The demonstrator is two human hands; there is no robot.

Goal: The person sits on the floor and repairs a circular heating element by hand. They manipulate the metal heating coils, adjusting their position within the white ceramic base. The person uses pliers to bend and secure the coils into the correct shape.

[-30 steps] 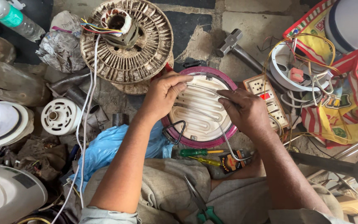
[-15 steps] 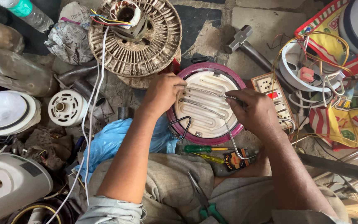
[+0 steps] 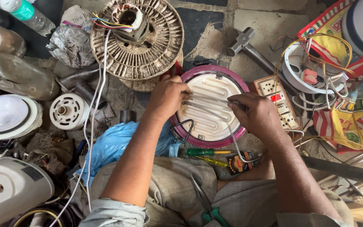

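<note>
Head view puts the round heater plate [image 3: 210,110], white grooved disc in a pink rim, at the centre of the frame on the floor. I see my left hand [image 3: 167,97] pinching one end of a coiled heating wire [image 3: 206,110] at the plate's left edge. My right hand [image 3: 255,113] grips the other end toward the right. Two screwdrivers [image 3: 204,153] lie just below the plate, and a socket board [image 3: 277,100] sits to its right.

Rolled pale-grey sleeves [image 3: 114,214], khaki trousers [image 3: 169,189], seemingly creased.
</note>
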